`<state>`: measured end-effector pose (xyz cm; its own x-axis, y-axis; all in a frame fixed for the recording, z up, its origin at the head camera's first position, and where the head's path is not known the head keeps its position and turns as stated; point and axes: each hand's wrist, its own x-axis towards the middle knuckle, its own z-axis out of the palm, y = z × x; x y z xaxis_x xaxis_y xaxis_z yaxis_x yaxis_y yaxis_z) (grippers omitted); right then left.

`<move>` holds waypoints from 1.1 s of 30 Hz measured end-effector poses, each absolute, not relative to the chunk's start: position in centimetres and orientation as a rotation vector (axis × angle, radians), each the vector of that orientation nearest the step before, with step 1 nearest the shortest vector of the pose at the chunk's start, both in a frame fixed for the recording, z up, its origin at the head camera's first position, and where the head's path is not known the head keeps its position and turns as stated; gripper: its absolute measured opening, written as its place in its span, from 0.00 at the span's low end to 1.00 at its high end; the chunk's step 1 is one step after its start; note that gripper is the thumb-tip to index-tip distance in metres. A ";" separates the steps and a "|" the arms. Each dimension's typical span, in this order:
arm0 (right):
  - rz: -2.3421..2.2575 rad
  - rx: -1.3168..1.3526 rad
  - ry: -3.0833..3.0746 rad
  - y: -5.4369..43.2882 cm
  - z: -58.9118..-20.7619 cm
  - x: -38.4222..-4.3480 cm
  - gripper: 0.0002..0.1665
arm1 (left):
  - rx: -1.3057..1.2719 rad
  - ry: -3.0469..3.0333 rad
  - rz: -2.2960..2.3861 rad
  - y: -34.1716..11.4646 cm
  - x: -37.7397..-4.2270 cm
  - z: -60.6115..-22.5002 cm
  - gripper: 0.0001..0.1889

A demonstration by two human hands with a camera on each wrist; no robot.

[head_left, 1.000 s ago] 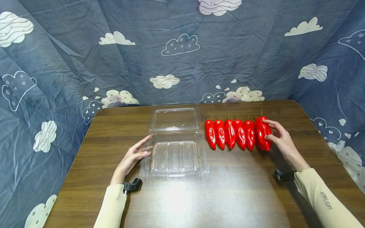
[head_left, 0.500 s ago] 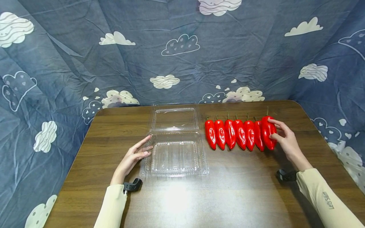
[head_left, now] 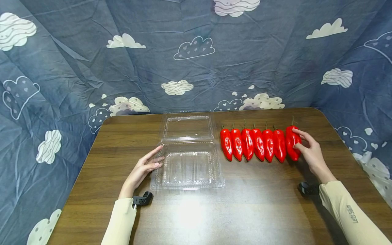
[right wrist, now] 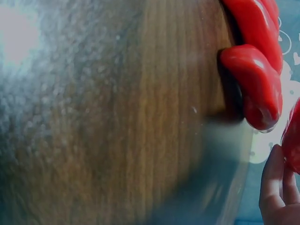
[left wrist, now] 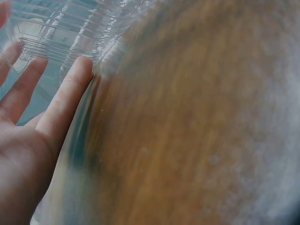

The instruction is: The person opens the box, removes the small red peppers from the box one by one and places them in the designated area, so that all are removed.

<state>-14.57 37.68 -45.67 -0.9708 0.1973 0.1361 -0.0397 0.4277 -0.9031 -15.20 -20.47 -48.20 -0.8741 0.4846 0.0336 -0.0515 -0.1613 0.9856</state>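
Observation:
Toward the right end of the table my right hand [head_left: 313, 154] pinches a red pepper [head_left: 293, 143] between thumb and fingers. Its green stem points to the back. A small gap separates it from a row of several similar red peppers [head_left: 258, 144] on its left. The right wrist view catches the held pepper [right wrist: 293, 138] only at its edge, beyond the row's end pepper [right wrist: 255, 84]. My left hand [head_left: 139, 173] rests its extended fingers against the left side of a clear plastic clamshell container [head_left: 190, 185], whose lid [head_left: 188, 127] lies folded back; nothing is visible inside.
A brown wood-grain table [head_left: 260, 211] carries everything, with a bright glare patch near the front middle. Directly behind its back edge hangs a blue cloth [head_left: 147, 68] with cloud prints. Each wrist wears a black camera, such as the left one [head_left: 142, 198].
My right hand has shifted right with its pepper, away from the row. The row's end pepper, first mostly hidden behind it, now shows fully. My left hand and the container stay put.

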 end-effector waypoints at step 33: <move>1.469 -0.251 -2.695 38.7 -47.1 -15.6 0.30 | 0.479 1.761 2.087 -20.5 -15.3 -48.3 0.34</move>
